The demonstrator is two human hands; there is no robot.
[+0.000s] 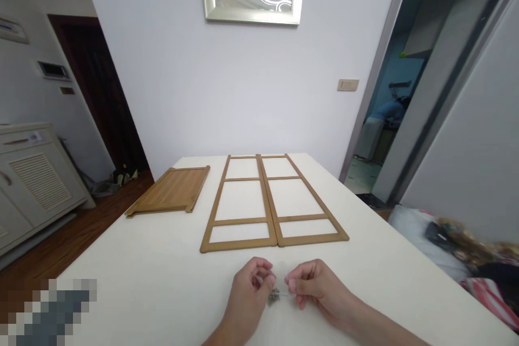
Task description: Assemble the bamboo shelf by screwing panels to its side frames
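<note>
Close to the near side of the table, my left hand (250, 293) and my right hand (318, 287) face each other. Between them is a small clear plastic bag (274, 297) with small dark metal pieces in it, too small to name. Thumb and fingers of each hand pinch the bag's see-through edges. Just beyond my hands, a pair of light brown wooden frames (276, 232) lies flat, side by side, each with two crossbars. To the left lies a stack of slatted wooden panels (172, 189).
The white table (154, 270) reaches to the wall, under a framed mirror (251, 16). A cabinet (40, 173) stands left. Clothes and bags (454, 248) lie in a heap to the right. A person (383, 119) is visible through the doorway.
</note>
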